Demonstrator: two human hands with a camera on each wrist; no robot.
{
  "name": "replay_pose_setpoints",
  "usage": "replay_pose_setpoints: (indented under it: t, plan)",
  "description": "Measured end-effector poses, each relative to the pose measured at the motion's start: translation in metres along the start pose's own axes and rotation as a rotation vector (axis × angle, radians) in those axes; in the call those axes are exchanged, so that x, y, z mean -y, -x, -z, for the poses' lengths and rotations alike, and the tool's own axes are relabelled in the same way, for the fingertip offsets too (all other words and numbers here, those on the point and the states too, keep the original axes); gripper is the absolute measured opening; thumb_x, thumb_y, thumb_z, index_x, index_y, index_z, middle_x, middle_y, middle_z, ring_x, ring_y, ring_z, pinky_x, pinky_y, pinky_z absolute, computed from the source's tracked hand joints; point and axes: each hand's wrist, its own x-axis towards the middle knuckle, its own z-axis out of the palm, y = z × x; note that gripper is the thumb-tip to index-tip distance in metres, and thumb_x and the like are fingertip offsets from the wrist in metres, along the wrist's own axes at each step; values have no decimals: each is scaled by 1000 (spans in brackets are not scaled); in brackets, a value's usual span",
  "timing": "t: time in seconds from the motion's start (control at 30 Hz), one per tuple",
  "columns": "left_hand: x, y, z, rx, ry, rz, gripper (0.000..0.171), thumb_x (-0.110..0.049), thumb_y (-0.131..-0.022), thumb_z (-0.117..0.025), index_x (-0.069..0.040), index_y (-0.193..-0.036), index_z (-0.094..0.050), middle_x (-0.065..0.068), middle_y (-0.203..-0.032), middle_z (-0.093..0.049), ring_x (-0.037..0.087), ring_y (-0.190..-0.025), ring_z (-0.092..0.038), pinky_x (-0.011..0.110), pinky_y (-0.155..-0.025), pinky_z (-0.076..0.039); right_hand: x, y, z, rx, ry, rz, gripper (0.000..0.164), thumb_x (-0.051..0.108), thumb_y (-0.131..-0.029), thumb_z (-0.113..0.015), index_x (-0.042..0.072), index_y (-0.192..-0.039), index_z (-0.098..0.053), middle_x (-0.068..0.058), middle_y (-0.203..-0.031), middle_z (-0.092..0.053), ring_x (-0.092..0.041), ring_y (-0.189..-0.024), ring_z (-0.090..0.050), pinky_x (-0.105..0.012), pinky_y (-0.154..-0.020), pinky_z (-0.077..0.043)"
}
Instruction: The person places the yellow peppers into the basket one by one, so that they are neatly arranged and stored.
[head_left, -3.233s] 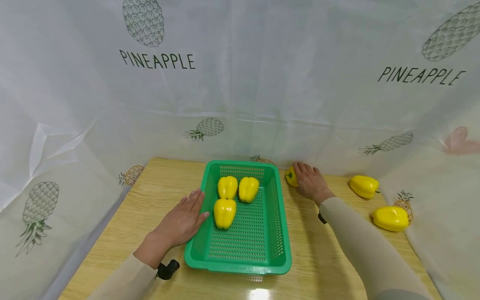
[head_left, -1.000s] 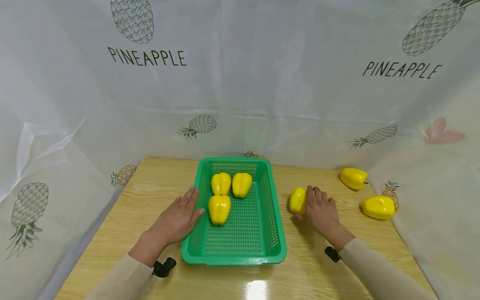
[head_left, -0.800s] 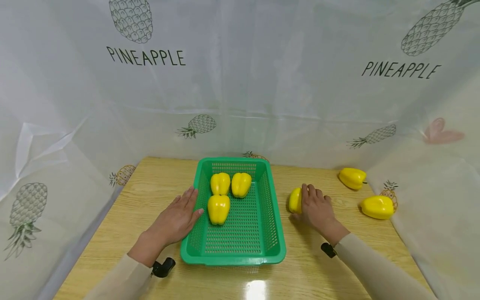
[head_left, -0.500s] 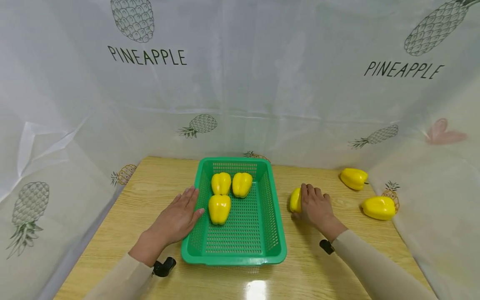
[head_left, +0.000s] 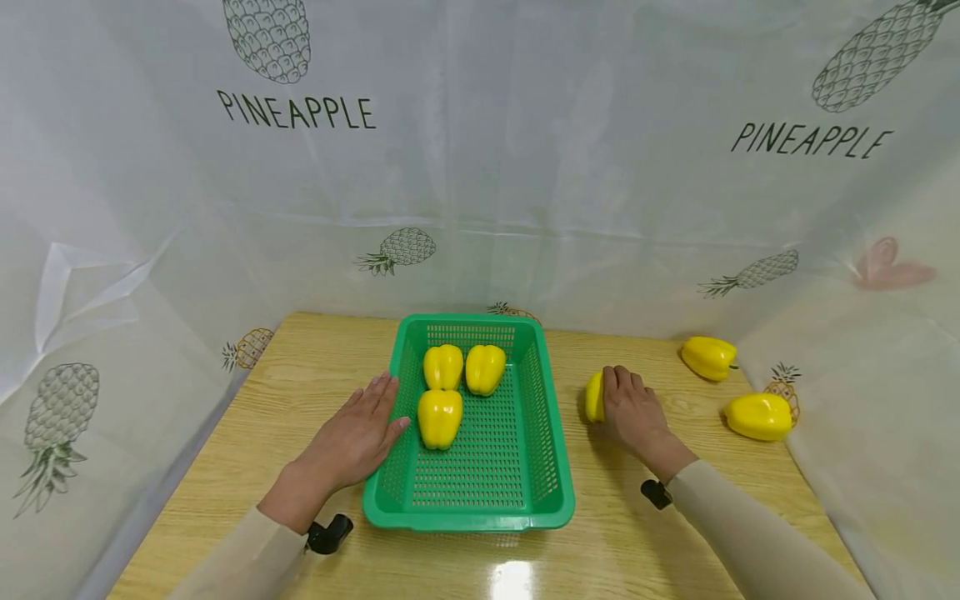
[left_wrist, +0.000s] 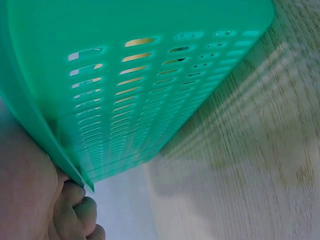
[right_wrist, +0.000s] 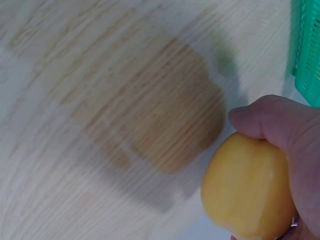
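Note:
My right hand grips a yellow bell pepper to the right of the green basket. In the right wrist view the thumb lies along one side of this pepper, and a shadow falls on the tabletop apart from it; the other fingers are mostly hidden. My left hand rests on the basket's left rim with its fingers extended, the thumb over the inner side. Three more yellow peppers lie inside the basket: two at the back, one pepper in front of them.
Two further yellow peppers lie at the table's right side, one pepper near the back edge and another pepper closer in. The wooden table meets a pineapple-print curtain at the back and sides.
The right hand has brought the pepper from the table's back edge toward the person, then turned and shifted it slightly. The left hand has stayed on the rim. The head view has shifted a little.

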Motion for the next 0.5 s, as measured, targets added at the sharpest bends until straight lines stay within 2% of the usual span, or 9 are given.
replay_pose_setpoints:
  t: [0.27, 0.5]
  plan:
    - [0, 0, 1, -1, -1, 3, 69, -34, -113, -49, 11, -161, -29, 29, -169, -28, 44, -158, -29, 60, -127, -30, -1, 0, 6, -41, -34, 32, 89, 29, -79, -94, -10, -138, -40, -34, -135, -53, -52, -120, -58, -63, -93, -56]
    - [0, 1, 1, 7, -1, 6, 69, -34, -114, -48, 11, -161, -28, 29, -170, -27, 44, -158, -29, 60, -127, -29, -1, -1, 11, -69, -11, 49, 99, 34, -78, -95, -7, -148, -38, -33, -137, -54, -52, -121, -58, -63, -95, -56]
